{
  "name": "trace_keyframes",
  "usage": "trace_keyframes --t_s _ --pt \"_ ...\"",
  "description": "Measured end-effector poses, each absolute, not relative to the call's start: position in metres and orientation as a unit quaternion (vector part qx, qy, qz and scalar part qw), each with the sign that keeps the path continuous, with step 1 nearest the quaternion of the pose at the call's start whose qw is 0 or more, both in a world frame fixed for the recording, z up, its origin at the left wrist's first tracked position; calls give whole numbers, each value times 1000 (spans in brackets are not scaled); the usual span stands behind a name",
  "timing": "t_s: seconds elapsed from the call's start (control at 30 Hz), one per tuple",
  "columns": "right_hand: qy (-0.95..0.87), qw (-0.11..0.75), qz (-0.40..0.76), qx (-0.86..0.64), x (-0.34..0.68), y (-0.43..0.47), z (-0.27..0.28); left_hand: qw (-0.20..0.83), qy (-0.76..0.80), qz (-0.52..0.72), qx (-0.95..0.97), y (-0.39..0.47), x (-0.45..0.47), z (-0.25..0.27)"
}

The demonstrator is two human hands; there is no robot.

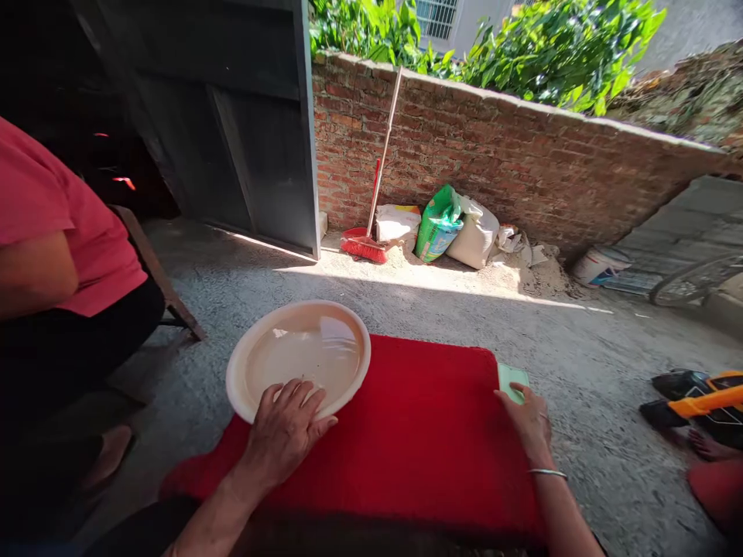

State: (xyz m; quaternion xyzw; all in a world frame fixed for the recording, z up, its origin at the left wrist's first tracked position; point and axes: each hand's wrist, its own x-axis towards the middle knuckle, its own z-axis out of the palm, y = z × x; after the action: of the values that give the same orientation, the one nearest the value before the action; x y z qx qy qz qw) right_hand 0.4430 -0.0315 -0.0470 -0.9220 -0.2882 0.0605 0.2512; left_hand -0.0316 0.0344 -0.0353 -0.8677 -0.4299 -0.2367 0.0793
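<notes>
A wide, pale plastic basin [237, 387] with water in it stands on the left part of a red cloth [429, 433]. Over its near rim lies my left hand [287, 422], fingers curled inward and thumb outside, so the rim is between them. The fingertips are partly hidden. At the cloth's right edge, my right hand [529, 418] has its thumb and fingers closed on a flat, pale green object [513, 377]. Its exact kind cannot be made out, and the hand covers its lower part. A bangle circles the right wrist.
A person in a pink shirt [70, 224] sits close on the left. A red broom and dustpan [363, 244] and filled sacks [441, 224] stand along the brick wall [499, 162]. At right are an orange-and-black object [702, 406] and a wheel [696, 278].
</notes>
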Motion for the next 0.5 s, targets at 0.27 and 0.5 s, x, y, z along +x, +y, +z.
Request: trace_keyframes --t_s 0.27,0.5 --pt "-497 246 149 -819 303 -4 -76 68 -459 -170 -869 33 -25 -37" --pt "-648 283 352 -613 253 1 -63 49 -475 -175 -861 30 -23 -37"
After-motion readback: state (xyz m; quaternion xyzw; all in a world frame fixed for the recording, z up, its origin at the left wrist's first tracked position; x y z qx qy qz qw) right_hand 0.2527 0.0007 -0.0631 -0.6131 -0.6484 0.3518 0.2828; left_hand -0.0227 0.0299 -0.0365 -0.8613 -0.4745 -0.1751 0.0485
